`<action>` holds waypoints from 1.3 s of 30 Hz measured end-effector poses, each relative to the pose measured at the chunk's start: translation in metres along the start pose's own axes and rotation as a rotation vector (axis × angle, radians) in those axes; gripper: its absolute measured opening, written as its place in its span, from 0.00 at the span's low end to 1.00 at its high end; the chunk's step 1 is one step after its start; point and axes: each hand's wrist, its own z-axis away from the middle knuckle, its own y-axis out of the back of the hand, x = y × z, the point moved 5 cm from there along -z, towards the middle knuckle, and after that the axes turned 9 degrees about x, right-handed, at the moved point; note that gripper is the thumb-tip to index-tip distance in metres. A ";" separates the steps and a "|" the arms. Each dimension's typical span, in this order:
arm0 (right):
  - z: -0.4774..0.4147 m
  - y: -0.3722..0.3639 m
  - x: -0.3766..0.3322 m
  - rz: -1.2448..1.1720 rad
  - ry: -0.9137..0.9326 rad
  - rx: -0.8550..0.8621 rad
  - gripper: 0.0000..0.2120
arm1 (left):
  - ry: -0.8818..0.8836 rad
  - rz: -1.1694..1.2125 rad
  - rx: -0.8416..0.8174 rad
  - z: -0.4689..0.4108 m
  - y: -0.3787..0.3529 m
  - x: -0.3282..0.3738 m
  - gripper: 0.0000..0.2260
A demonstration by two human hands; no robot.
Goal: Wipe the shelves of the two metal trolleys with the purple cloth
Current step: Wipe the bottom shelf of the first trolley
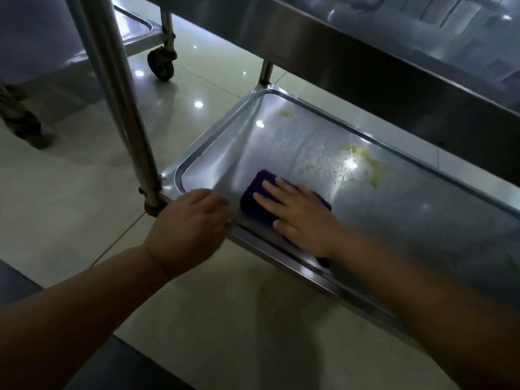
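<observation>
The near trolley's bottom shelf (394,209) is a shallow steel tray low over the floor. A folded purple cloth (253,198) lies in its near left corner. My right hand (301,215) presses flat on the cloth with straight, spread fingers. My left hand (191,223) grips the shelf's near rim next to the corner post (123,99). Yellowish smears (363,161) and crumbs lie on the shelf beyond the cloth, and another smear (285,113) sits near the far corner. The trolley's upper shelf (394,52) overhangs at the top right.
A second trolley's low shelf (135,29) and caster wheel (161,63) stand at the back left on the glossy tiled floor (84,192). A person's foot (25,122) is at the far left.
</observation>
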 end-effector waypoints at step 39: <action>0.102 0.001 0.062 0.028 -0.124 -0.008 0.25 | -0.162 0.033 -0.193 -0.020 -0.037 0.077 0.16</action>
